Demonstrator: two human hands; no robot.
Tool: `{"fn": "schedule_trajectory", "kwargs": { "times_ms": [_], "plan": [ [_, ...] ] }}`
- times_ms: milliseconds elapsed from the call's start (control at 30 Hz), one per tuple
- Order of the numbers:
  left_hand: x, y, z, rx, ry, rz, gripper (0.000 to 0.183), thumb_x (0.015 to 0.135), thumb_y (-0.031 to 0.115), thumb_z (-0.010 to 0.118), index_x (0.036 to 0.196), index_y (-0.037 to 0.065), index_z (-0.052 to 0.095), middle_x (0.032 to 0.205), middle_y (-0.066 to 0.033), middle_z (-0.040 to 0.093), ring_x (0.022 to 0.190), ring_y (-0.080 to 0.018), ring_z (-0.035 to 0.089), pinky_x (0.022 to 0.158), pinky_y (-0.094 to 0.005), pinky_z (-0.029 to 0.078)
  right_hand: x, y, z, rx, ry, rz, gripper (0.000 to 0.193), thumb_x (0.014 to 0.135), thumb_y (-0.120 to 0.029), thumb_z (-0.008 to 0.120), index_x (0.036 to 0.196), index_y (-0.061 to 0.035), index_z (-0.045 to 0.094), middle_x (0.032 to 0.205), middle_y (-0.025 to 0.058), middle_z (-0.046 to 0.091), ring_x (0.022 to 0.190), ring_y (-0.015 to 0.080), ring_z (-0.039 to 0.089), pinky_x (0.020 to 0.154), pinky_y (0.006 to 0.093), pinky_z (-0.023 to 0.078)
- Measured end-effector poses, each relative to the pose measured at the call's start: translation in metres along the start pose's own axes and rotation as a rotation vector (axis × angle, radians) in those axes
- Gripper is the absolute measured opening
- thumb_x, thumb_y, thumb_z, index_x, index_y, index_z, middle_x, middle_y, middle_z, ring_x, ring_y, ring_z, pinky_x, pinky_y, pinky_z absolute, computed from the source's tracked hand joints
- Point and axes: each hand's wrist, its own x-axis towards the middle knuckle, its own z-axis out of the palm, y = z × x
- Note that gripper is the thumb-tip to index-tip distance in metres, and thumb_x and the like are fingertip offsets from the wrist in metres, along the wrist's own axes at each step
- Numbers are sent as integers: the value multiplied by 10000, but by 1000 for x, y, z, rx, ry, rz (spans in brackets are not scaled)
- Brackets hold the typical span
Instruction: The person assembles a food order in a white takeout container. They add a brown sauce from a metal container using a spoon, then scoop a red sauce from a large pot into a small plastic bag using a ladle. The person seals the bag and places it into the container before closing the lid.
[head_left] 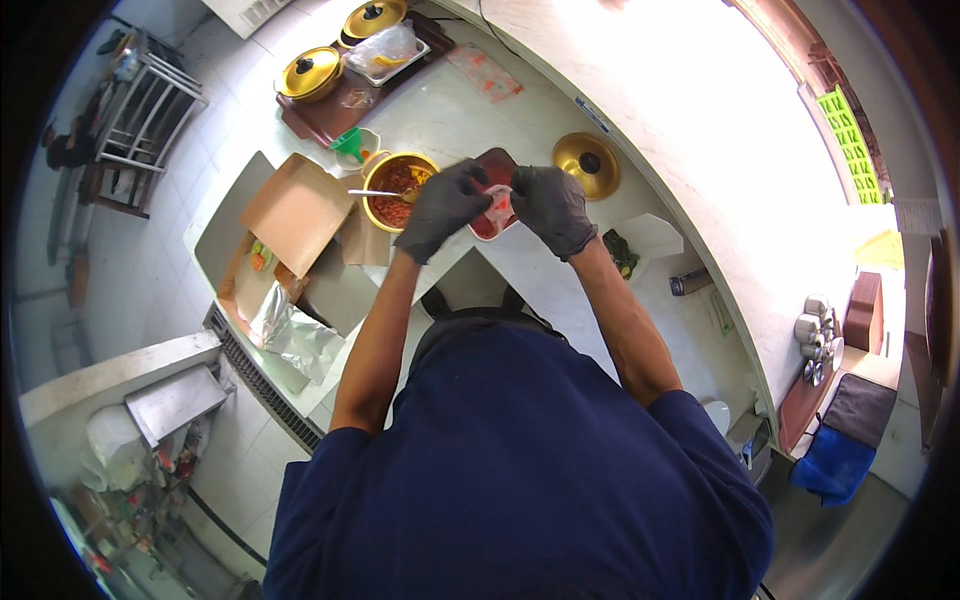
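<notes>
Black gloves cover both hands. Between them hangs a small clear plastic bag (499,210) with something red in it. My left hand (445,208) is closed, its fingertips at the bag's left side. My right hand (553,208) is pinched at the bag's upper right. Under the bag lies a dark red tray (494,161), partly hidden by the hands. Just left of my left hand stands a golden pot (374,212) of chunky red food with some yellow bits. A metal spoon (372,193) leans in this pot.
Left of the pot sits an open cardboard box (297,215) with foil (297,340). A green funnel (349,145) rests in a bowl behind. Lidded golden pots (309,73) stand on a brown board. A golden lid (586,166) and dark green leaves (620,255) lie to the right.
</notes>
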Motion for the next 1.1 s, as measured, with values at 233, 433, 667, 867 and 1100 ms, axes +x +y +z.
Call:
{"fn": "schedule_trajectory", "kwargs": {
  "times_ms": [233, 433, 667, 867, 1100],
  "plan": [
    [-24, -41, 19, -1393, -201, -308, 517, 966, 461, 538, 1304, 70, 523, 1294, -112, 559, 1160, -241, 573, 948, -412, 491, 15, -42, -48, 248, -34, 25, 173, 742, -205, 637, 854, -82, 685, 755, 165, 654, 718, 361, 648, 639, 435, 500],
    [-23, -67, 55, -1688, -403, -172, 507, 952, 390, 607, 1345, 99, 473, 1277, -131, 564, 1121, -256, 585, 922, -423, 517, 12, -49, -88, 243, -145, 52, 262, 756, -193, 630, 992, -110, 705, 857, 143, 668, 814, 316, 658, 738, 424, 501],
    [-20, -45, 42, -1624, -265, -327, 417, 946, 289, 643, 1294, 95, 518, 1187, -65, 609, 972, -196, 635, 801, -321, 575, 15, -39, -78, 131, -144, -225, 270, 783, -156, 642, 1051, -175, 669, 987, 65, 570, 947, 264, 612, 772, 405, 495],
    [-32, -49, 31, -1615, -267, -366, 411, 937, 253, 654, 1292, 92, 521, 1204, -78, 617, 976, -223, 657, 788, -347, 598, 5, -57, -75, 209, 155, -236, 217, 759, -67, 709, 956, -106, 627, 969, 91, 564, 872, 277, 615, 762, 378, 505],
    [-33, -55, 28, -1766, -162, -412, 401, 942, 299, 637, 1265, 87, 528, 1176, -102, 632, 959, -231, 673, 704, -288, 618, -26, -67, -68, 118, 173, -199, 291, 782, -183, 725, 1042, -86, 637, 1111, 134, 536, 966, 290, 575, 818, 404, 498]
  ]
}}
